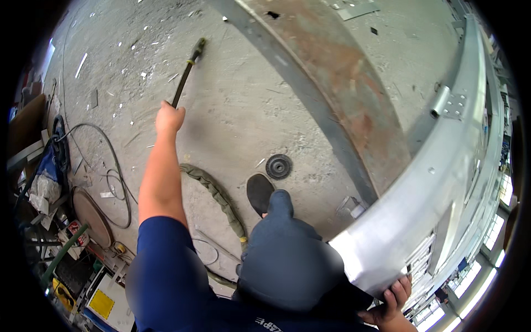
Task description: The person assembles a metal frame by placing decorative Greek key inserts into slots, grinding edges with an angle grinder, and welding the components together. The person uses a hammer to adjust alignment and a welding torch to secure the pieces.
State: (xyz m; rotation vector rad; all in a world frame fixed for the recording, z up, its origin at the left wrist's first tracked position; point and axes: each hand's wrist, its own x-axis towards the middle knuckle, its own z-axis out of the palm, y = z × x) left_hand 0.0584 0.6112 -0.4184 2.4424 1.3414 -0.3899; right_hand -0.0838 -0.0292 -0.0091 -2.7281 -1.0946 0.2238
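Note:
My left hand (pixel 169 117) is closed round the lower end of a straight dark handle, stretched out ahead over the floor. This long-handled tool (pixel 183 83) has an olive-yellow end that bends slightly; its exact kind is unclear. At the lower right, the fingers of my right hand (pixel 395 299) curl over the near edge of a large silver-grey metal beam (pixel 387 221). Part of that hand is hidden behind my dark sleeve and the beam. A short pipe stub (pixel 441 102) on a bolted plate juts from the beam's side.
A rusty steel piece (pixel 354 94) lies across the floor ahead. Near my shoe (pixel 259 195) is a black ribbed disc (pixel 279 166). An olive sheathed hose (pixel 217 193) curves beside my leg. Left are a cable (pixel 114 160), a round brown plate (pixel 91 217) and a yellow-labelled box (pixel 102 304).

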